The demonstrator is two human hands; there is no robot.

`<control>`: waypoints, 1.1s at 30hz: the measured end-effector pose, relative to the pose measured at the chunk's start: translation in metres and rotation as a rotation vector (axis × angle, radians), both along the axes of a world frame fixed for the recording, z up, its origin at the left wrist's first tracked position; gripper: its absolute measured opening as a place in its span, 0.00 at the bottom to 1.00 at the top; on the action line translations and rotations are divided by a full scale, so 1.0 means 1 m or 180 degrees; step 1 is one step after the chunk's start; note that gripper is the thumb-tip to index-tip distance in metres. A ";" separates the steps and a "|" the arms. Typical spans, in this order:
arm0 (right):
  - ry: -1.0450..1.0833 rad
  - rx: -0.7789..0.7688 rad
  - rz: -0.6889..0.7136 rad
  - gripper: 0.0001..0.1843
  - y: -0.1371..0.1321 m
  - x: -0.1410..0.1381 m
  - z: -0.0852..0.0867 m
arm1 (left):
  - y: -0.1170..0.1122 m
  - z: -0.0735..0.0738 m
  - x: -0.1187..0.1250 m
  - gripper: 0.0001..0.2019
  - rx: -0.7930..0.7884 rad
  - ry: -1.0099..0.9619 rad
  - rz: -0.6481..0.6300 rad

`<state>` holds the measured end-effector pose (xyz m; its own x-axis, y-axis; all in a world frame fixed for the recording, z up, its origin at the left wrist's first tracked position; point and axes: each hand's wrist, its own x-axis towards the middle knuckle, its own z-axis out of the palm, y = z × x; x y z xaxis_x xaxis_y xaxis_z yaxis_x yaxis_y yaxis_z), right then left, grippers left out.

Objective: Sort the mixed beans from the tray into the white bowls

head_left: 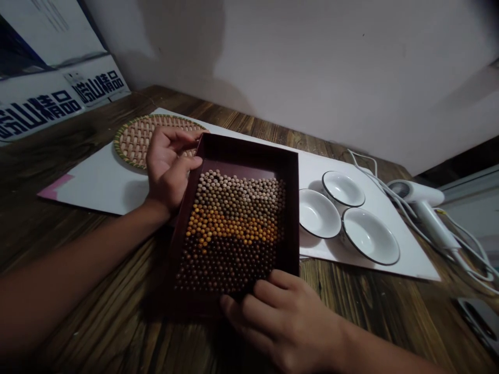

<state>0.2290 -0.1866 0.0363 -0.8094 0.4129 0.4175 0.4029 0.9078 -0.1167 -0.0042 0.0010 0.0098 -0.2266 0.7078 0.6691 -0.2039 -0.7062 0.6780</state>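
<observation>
A dark red, shallow rectangular tray (249, 143) is tilted toward me, its far end raised. Round beads (234, 228) lie in it in bands: pale at the top, then greenish-grey, orange-yellow, and dark brown nearest me. My left hand (171, 169) grips the far left corner of the tray, thumb along its side. At the near right corner, my right hand (278, 317) is closed around the tray's front edge; part of its fingers is hidden below the rim.
Behind lies a round woven basket (134, 143) on a white board (97, 182). Three white bowls, including a large one (370, 236), stand right of the tray. Farther right are a white hair dryer (424, 202) with its cable and a phone-like object (477, 319). Printed boxes (58, 106) stand back left.
</observation>
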 end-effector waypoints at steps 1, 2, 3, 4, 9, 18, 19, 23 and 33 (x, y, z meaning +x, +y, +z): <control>0.0007 -0.0020 -0.0012 0.17 0.000 0.000 0.000 | -0.001 0.000 0.000 0.18 -0.0039 0.0007 0.0001; 0.0010 -0.0034 -0.0014 0.17 0.000 -0.001 0.000 | -0.001 0.001 0.001 0.18 -0.0065 0.0013 -0.0001; 0.0007 -0.0038 -0.0001 0.17 -0.001 -0.001 0.000 | -0.002 0.001 0.001 0.18 -0.0069 0.0014 -0.0010; 0.0008 -0.0041 0.0009 0.17 -0.001 -0.001 0.000 | -0.003 0.002 0.001 0.18 -0.0054 0.0009 -0.0019; 0.0031 0.0003 0.0002 0.17 0.001 0.001 0.001 | -0.001 -0.002 0.001 0.19 -0.0039 -0.0037 -0.0035; 0.0055 0.0047 0.0067 0.14 0.001 0.001 -0.002 | 0.004 -0.008 -0.001 0.19 -0.0054 -0.0008 -0.0098; 0.0045 0.0068 0.0091 0.14 0.001 0.001 -0.002 | 0.005 -0.008 -0.001 0.19 -0.0022 0.0003 -0.0105; 0.0007 0.0140 0.0127 0.15 0.003 0.002 -0.002 | 0.007 -0.010 -0.002 0.19 -0.0032 0.0107 -0.0024; -0.0122 0.0280 0.0100 0.13 0.002 0.002 0.000 | 0.006 -0.011 -0.001 0.19 -0.0151 0.0151 0.0024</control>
